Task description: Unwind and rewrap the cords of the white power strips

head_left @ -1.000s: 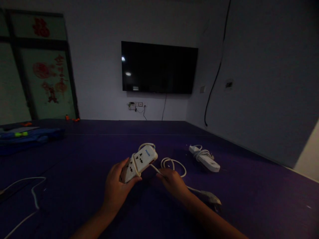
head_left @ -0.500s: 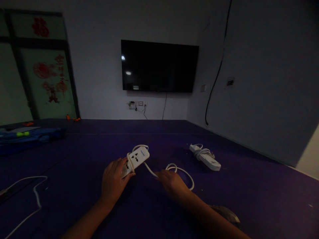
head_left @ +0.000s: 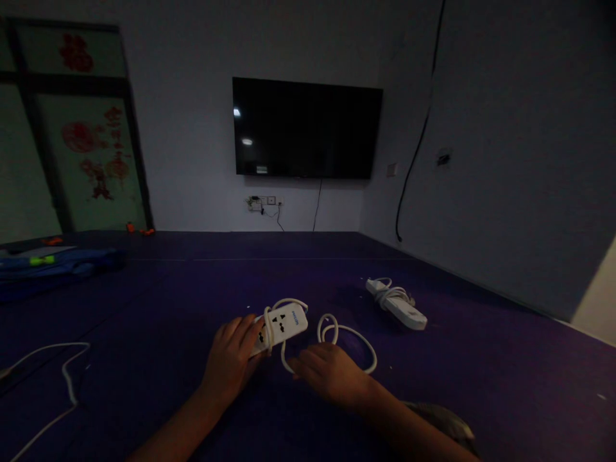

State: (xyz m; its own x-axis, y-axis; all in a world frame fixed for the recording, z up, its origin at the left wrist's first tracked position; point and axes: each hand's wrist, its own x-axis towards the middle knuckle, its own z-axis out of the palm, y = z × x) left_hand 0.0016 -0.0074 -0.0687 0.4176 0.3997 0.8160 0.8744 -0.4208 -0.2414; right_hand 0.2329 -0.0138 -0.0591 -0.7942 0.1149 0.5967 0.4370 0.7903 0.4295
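Observation:
A white power strip [head_left: 287, 322] with dark socket holes is gripped at its near left end by my left hand [head_left: 231, 354]. Its white cord [head_left: 269, 328] loops once round the strip's body. From the strip the cord runs down to my right hand [head_left: 330, 372], whose fingers are closed on it. Beyond that hand the rest of the cord lies in loose loops on the purple floor. To the right rests a second white power strip [head_left: 409, 314], its cord wound round it in a bundle; neither hand touches it.
A thin white cable [head_left: 71, 382] lies on the floor [head_left: 192, 289] at the left. Blue cloth [head_left: 81, 262] is heaped farther back. A television [head_left: 308, 128] hangs on the far wall, and a black cable [head_left: 414, 163] dangles along the right wall. A shoe [head_left: 445, 420] shows beside my right forearm.
My left hand has brought the power strip right and lower, turning it flatter. My right hand has shifted slightly down, and the cord between the hands now hangs in a slacker bend.

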